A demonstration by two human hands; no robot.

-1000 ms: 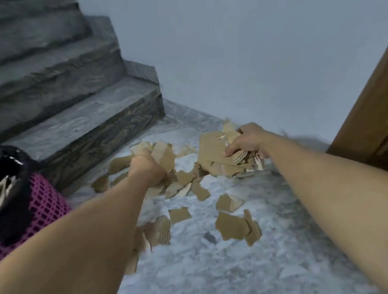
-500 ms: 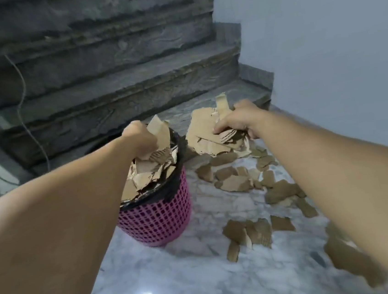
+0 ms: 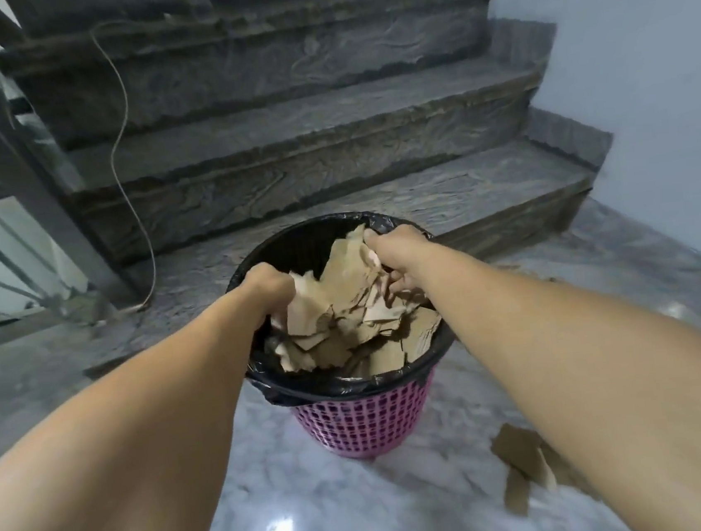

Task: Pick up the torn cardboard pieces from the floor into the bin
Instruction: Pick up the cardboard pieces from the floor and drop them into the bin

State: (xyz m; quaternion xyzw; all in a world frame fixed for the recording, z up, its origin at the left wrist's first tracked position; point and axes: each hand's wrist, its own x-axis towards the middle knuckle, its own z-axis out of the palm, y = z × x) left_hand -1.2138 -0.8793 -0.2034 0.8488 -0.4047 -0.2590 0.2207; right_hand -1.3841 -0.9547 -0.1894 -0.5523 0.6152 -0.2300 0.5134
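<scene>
While both hands sit over the bin [image 3: 358,420], each has fingers curled round a bunch of cardboard [image 3: 336,310]: left hand [image 3: 267,289] grips pieces at the bin's left inner side, right hand [image 3: 397,256] grips pieces at the far right rim. Neither hand has let go yet, as far as I can tell; fingertips are partly hidden by the scraps. The held cardboard is directly above and touching the heap already inside the black liner [image 3: 294,241], so the release looks like a straight drop down, no sideways travel needed. The heap stands near rim level, so pieces could spill over the near right edge. More scraps [image 3: 523,463] lie on the floor [image 3: 366,514] to the right of the bin, partly under the right forearm, so the right hand is nearer to them; their long axis runs roughly toward the camera. More bits show faintly beyond the right forearm, blurred. No brands, labels or readable writing anywhere. Stairs [image 3: 284,142] rise behind the bin.
</scene>
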